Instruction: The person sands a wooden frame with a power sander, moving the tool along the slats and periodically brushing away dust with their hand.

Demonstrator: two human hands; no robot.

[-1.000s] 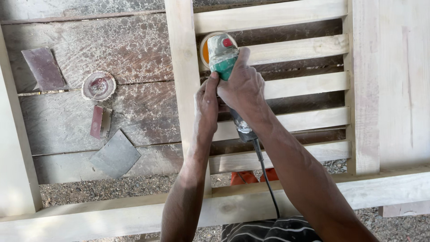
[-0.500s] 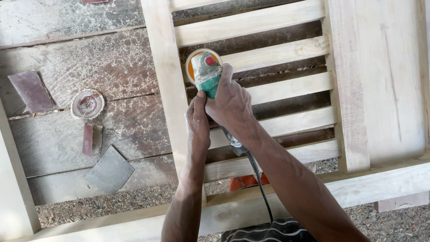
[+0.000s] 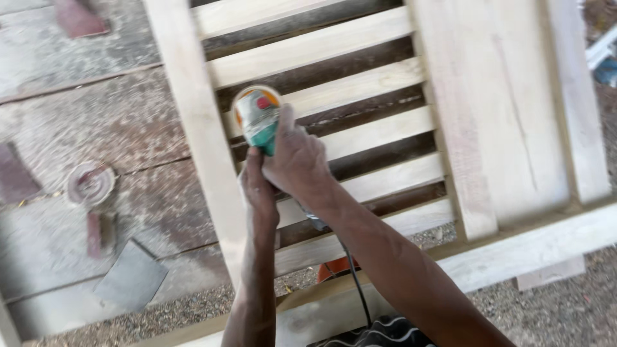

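The view has shifted right and turned blurred — the slatted wooden frame [image 3: 334,138], grinder [image 3: 258,122] and both hands now sit further left. The worn disc [image 3: 90,183] and sandpaper sheet [image 3: 132,276] have slid toward the left edge. The frame's right rail and gravel beyond have come into view.

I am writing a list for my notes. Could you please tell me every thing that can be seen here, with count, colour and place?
angle grinder: one, green and grey body with red button, orange disc, on the slats at centre
power cord: one, black, runs down from the grinder
wooden slatted frame: one, pale wood, centre and right
old planks: several, dusty brown, left, under the frame
used round disc: one, reddish grey, left
sandpaper sheets: a few, grey and dark red, left; blurred
gravel ground: grey, bottom
left hand: grips the grinder body from below
right hand: grips the grinder from the right
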